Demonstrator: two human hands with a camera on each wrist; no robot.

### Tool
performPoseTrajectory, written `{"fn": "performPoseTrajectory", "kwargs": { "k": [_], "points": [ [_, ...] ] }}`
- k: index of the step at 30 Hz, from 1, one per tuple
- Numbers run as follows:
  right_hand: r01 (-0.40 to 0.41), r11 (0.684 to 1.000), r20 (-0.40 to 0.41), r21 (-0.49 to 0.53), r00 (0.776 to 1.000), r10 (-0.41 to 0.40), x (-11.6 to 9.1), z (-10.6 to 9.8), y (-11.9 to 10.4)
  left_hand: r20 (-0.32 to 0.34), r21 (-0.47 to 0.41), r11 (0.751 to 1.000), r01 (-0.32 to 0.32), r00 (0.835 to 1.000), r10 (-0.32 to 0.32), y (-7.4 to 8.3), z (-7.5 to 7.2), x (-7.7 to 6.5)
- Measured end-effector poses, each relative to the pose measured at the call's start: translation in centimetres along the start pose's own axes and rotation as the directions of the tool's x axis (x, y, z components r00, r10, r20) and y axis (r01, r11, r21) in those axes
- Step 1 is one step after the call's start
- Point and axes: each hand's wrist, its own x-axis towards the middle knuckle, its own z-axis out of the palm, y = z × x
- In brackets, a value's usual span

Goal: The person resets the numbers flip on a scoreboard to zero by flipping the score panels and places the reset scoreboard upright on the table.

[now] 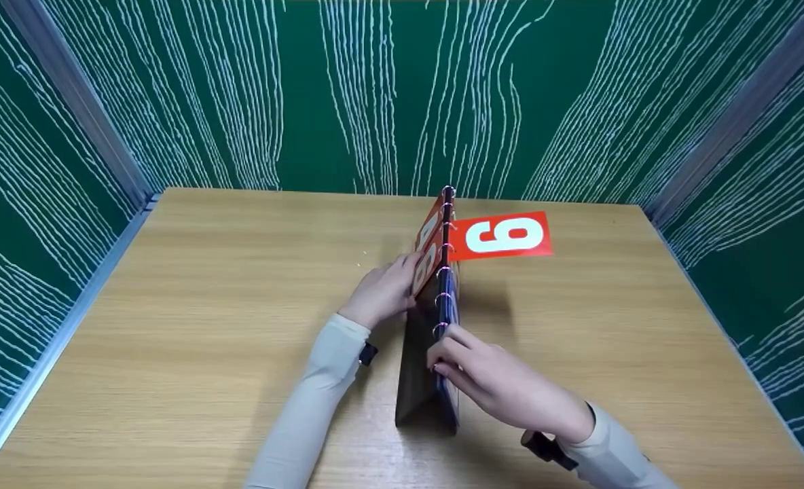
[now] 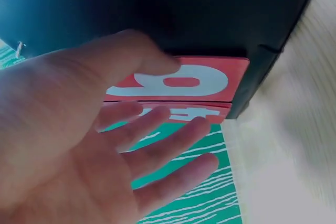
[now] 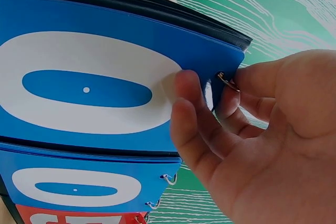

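A black tent-shaped flip scoreboard [image 1: 419,367] with metal rings along its top stands edge-on in the head view. Against its left face, my left hand [image 1: 383,288] has its thumb over a red number card [image 2: 210,81], the other fingers extended. My right hand [image 1: 490,377] is at the scoreboard's near end. In the right wrist view its curled fingers pinch by a metal ring [image 3: 229,82] at the corner of a large blue "0" card [image 3: 126,121]. One red card [image 1: 504,236] sticks out flat to the right from the rings.
The scoreboard stands on a wooden table [image 1: 205,305]. Green walls [image 1: 300,102] with white wavy lines rise behind and at both sides. A smaller blue "0" card [image 3: 126,199] and a red card [image 3: 105,220] hang farther along the scoreboard.
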Motion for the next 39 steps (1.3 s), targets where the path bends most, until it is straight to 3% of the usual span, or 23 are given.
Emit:
{"fn": "performPoseTrajectory", "kwargs": {
  "k": [5,12,15,18,23,26,39],
  "points": [
    [-0.034,0.999,0.021,0.023,0.999,0.034,0.0,-0.1,-0.1,0.021,0.02,1.0,-0.018,1.0,0.018,-0.5,0.3,-0.1],
    [-0.04,0.999,0.022,0.021,0.999,0.04,-0.1,0.0,0.0,-0.044,0.098,0.993,-0.068,0.996,0.072,-1.2,1.1,-0.2],
    [-0.048,0.999,0.029,0.023,0.998,0.047,-0.1,0.0,0.0,-0.097,0.153,0.982,-0.114,0.987,0.13,-1.3,1.5,-0.3],
    [-0.035,0.999,0.02,0.016,0.999,0.034,-0.1,0.0,0.0,-0.171,0.232,0.96,-0.157,0.965,0.199,-1.4,1.8,-0.4],
    [0.055,0.998,-0.032,-0.03,0.998,-0.056,0.0,0.2,0.1,-0.231,0.291,0.944,-0.156,0.946,0.227,-1.4,2.0,-0.2],
    [0.077,0.996,-0.046,-0.045,0.996,-0.079,0.0,0.2,0.2,-0.239,0.292,0.943,-0.161,0.942,0.235,-1.5,2.0,-0.2],
    [0.024,1.0,-0.013,-0.007,1.0,-0.024,0.0,0.1,0.1,-0.241,0.265,0.945,-0.193,0.935,0.259,-1.6,1.7,-0.3]
  ]
}}
